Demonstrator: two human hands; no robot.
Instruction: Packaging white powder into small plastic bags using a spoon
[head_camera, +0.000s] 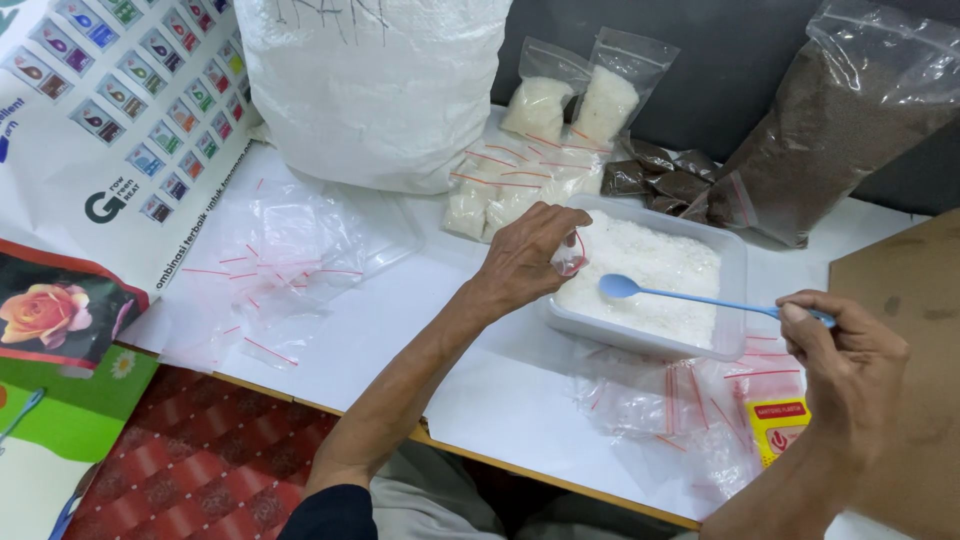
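Note:
My left hand (525, 255) holds a small clear zip bag (570, 255) at the near left rim of a translucent plastic tub (735, 300) filled with white granules. My right hand (850, 350) pinches the handle end of a long blue spoon (680, 295). The spoon's bowl hovers over the white granules, a little right of the small bag's mouth.
Loose empty zip bags (280, 265) lie on the white table at left, more (690, 400) lie near my right wrist by a yellow packet (778, 428). Behind the tub stand filled bags of white granules (520, 180), small dark-filled bags (660, 175), a big white sack (370, 80) and a large bag of brown powder (840, 120).

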